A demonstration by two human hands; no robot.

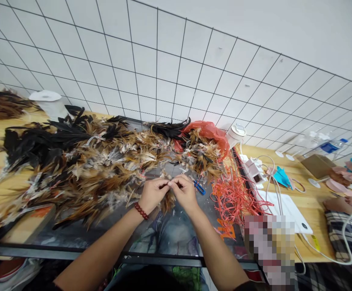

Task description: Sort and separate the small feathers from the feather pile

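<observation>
Since whatever's between my fingertips is tiny, both my hands are closed to a narrow pinch, tips touching just below the middle of the frame. My left hand (pixel 154 194) and right hand (pixel 183 189) seem to share the top of a brown feather tuft (pixel 167 205), which hangs right under them, but the exact bit being gripped is too small and hidden to make out. I guess going tip to tip gives the most control on something that fiddly. The big feather pile (pixel 103 171) spreads over the left and center of the frame, quills every which way, so my left hand has loose ones just beside it. Blue snips (pixel 199 187) lie just off my right hand, likely parked there for a quick grab. The red cords (pixel 235 196) sit in a tangle right of center, probably kept apart so they don't snag the feathers, with a red plastic bag (pixel 208 131) above them, upper center-right. It's nearly all on a dark tray (pixel 42 253) on the wooden counter (pixel 319 212); the raised rim presumably helps stop fluff wandering off.
</observation>
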